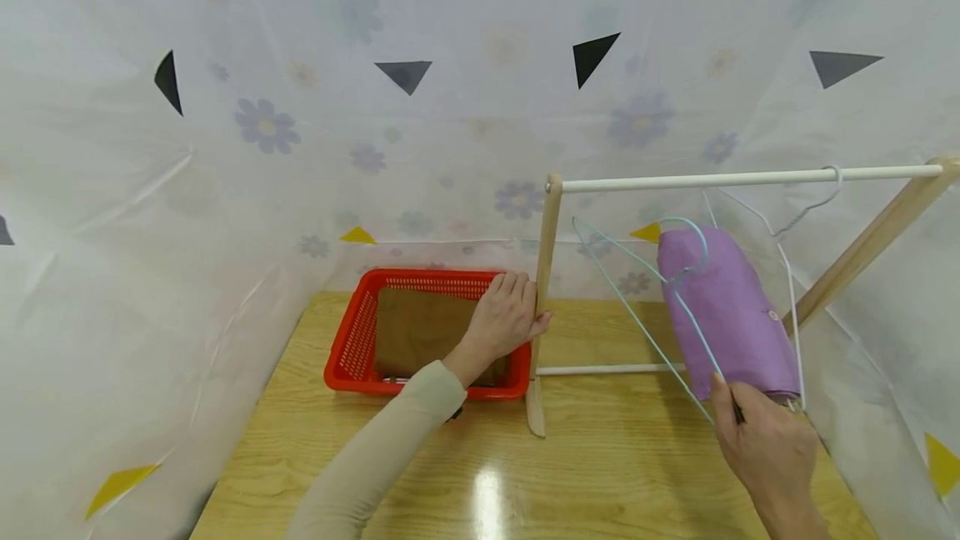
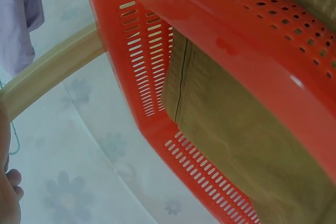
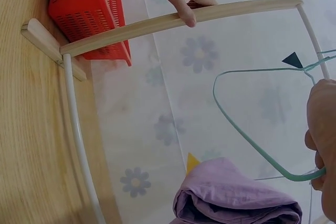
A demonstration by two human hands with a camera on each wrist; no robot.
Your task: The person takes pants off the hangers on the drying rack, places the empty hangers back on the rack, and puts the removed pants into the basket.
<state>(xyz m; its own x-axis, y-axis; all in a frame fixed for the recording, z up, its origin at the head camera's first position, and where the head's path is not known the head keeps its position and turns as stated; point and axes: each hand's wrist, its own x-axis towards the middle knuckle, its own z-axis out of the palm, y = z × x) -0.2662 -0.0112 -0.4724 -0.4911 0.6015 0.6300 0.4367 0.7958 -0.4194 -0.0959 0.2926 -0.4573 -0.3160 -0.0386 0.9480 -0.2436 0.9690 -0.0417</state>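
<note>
My left hand point(image 1: 504, 319) grips the near wooden post point(image 1: 550, 244) of a small clothes rack, its thumb showing on the post in the right wrist view. My right hand point(image 1: 768, 440) holds a light blue wire clothes hanger point(image 1: 682, 275) by its lower right corner. The hanger is tilted below the rack's white top bar point(image 1: 712, 182), its hook apart from the bar. Behind it, a folded purple garment point(image 1: 727, 315) with a button hangs on a white hanger point(image 1: 804, 215), which is hooked on the bar.
Left of the rack, a red plastic basket point(image 1: 348, 357) stands on the wooden table point(image 1: 600, 473). A folded brown garment point(image 1: 420, 327) lies in it. A white lower bar point(image 1: 600, 370) runs along the rack's base. Flower-patterned sheeting point(image 1: 450, 140) encloses the table.
</note>
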